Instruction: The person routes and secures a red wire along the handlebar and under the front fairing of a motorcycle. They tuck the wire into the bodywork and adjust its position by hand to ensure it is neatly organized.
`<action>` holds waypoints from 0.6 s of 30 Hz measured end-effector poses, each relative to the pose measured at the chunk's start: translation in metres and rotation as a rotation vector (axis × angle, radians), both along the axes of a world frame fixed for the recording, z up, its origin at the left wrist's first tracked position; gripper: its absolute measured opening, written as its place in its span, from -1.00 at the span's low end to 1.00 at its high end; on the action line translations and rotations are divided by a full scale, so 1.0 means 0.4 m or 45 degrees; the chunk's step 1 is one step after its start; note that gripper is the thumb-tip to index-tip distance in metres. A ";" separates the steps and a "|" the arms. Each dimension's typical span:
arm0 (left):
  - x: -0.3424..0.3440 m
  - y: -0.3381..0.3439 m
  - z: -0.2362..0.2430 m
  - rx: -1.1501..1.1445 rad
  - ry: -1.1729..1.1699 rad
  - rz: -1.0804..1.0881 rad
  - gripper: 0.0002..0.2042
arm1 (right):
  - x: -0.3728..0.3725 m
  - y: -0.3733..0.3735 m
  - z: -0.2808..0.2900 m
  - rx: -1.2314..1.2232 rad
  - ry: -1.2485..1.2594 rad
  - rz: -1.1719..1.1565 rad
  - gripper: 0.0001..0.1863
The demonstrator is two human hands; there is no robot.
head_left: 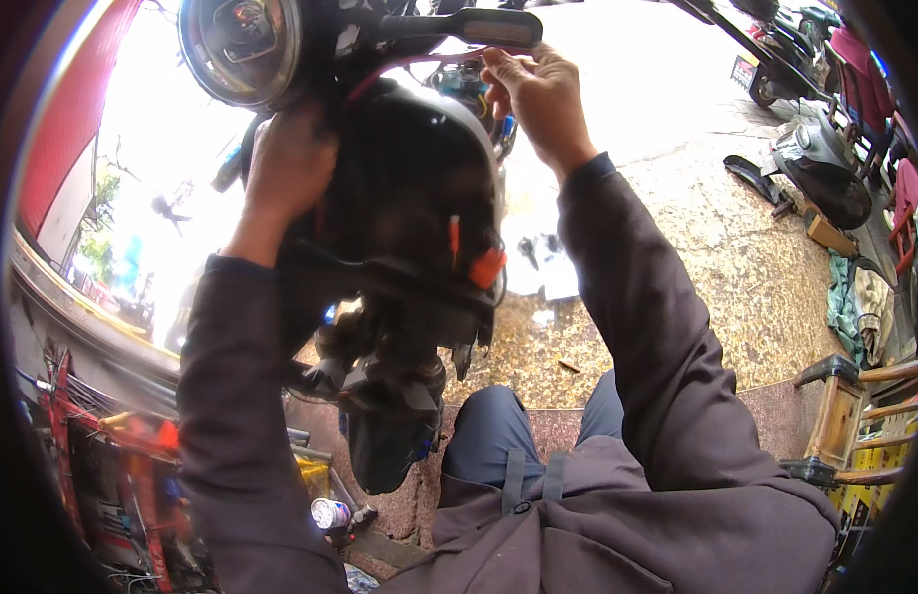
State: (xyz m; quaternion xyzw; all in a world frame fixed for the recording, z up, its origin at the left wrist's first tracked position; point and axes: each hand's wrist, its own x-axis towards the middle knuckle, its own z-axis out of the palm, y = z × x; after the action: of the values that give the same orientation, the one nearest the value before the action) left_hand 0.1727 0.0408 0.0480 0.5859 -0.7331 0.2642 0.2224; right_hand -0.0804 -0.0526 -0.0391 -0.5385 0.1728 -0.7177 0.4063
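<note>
A dark motor scooter front assembly (399, 168) fills the middle, with a round headlight (246, 40) at the top and a stalked mirror or black bar (479, 27) beside it. My left hand (288, 163) reaches in just below the headlight against the dark body; its fingertips are hidden and blurred. My right hand (538, 99) pinches a thin red wire (419, 56) at the assembly's upper right, beside a small bundle of wiring (464, 84). An orange-red piece (486, 265) sits lower on the body.
Parked scooters (815, 168) line the right, near cloths (845, 307) and a wooden stool (815, 416). Red tool racks (132, 495) and a small white can (330, 513) are at lower left. My knees (488, 436) are below, on the speckled floor (657, 327).
</note>
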 end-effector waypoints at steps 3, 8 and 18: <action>-0.002 0.000 0.002 0.061 0.051 0.016 -0.65 | -0.009 0.001 0.018 0.015 -0.023 0.229 -0.82; -0.004 -0.007 0.001 0.048 0.042 0.041 -0.62 | 0.032 0.008 0.038 0.031 -0.155 0.326 -0.85; 0.034 -0.029 -0.014 -0.148 -0.084 -0.134 -0.77 | 0.045 0.007 0.037 0.063 -0.252 0.389 -0.85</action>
State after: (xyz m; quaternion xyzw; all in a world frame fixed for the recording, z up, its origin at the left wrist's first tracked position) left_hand 0.1862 0.0294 0.0424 0.5236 -0.7532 0.3136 0.2454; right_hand -0.0623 -0.0499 -0.0244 -0.4750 0.0658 -0.6926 0.5389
